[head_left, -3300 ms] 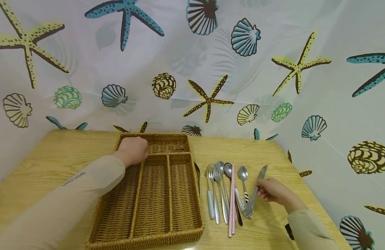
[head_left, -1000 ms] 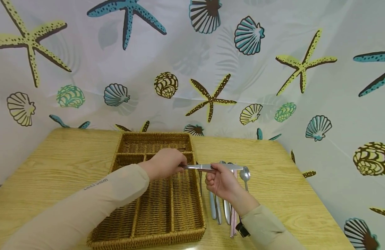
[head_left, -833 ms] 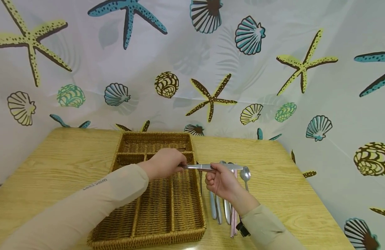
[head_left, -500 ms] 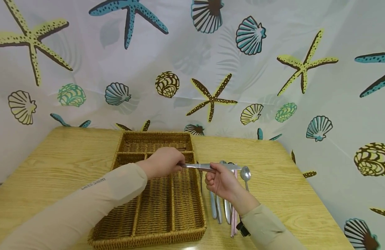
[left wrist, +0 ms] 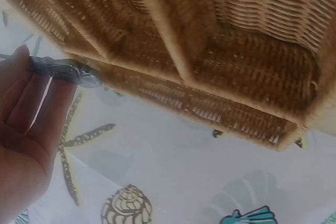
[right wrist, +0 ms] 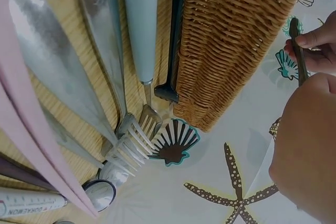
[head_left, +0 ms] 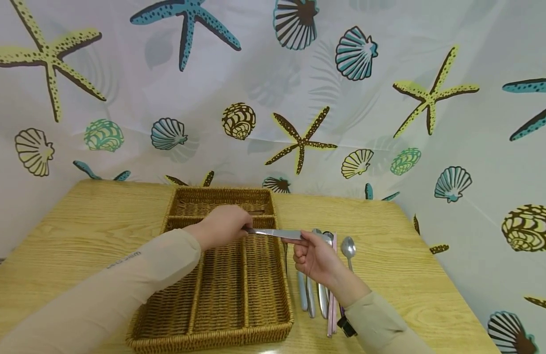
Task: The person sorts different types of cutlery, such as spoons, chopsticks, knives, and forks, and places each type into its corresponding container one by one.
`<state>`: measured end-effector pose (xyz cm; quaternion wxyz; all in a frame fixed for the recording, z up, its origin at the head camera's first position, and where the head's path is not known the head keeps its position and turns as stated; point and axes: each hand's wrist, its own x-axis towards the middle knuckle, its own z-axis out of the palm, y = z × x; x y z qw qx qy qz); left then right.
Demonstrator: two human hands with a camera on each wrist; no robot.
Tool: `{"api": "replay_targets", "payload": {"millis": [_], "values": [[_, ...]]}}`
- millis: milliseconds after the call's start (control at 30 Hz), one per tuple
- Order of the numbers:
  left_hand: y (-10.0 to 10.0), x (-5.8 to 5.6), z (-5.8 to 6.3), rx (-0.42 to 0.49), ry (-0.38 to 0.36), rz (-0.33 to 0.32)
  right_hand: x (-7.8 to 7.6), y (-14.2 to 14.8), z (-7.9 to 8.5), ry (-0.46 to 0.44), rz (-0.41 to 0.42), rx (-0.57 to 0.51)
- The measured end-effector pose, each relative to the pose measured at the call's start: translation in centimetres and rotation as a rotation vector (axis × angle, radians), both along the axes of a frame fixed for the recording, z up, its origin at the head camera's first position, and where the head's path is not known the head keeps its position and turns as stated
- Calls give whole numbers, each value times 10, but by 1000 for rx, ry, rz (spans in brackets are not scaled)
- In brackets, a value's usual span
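A silver table knife [head_left: 273, 233] is level over the right side of a wicker cutlery tray [head_left: 244, 295]. My left hand [head_left: 223, 227] pinches its handle end above the tray's dividers. The ornate handle [left wrist: 63, 71] shows between thumb and fingers in the left wrist view. On the blade side, my right hand [head_left: 318, 260] holds the knife between thumb and forefinger, its other fingers curled. In the right wrist view the back of the right hand [right wrist: 307, 150] hides the blade, while part of the knife handle [right wrist: 297, 45] shows beyond it.
Right of the tray lie pink chopsticks [head_left: 331, 314], several forks [right wrist: 131, 148], a light-blue handle [right wrist: 140, 24] and a black-handled utensil [right wrist: 176, 40]. A spoon [head_left: 348, 247] lies farther right. A brownish utensil [head_left: 257, 213] is in the tray's back compartment. A patterned curtain [head_left: 202, 147] hangs behind.
The right hand has lifted the knife from the table and carried it left to the left hand, which came out of the back compartment. Lately the left hand and knife have shifted slightly left.
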<state>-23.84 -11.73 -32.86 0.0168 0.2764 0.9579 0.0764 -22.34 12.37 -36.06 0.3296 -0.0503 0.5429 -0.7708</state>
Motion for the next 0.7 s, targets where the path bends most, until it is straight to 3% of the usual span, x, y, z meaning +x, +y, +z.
{"api": "replay_targets", "payload": {"millis": [133, 433, 700], "values": [[-13, -6, 0, -1, 10, 21, -1, 4, 1, -13, -34, 19], [-53, -28, -7, 6, -31, 149, -1, 15, 0, -26, -60, 21], [-83, -53, -24, -50, -70, 238, 2, 27, -5, -33, -66, 21]]}}
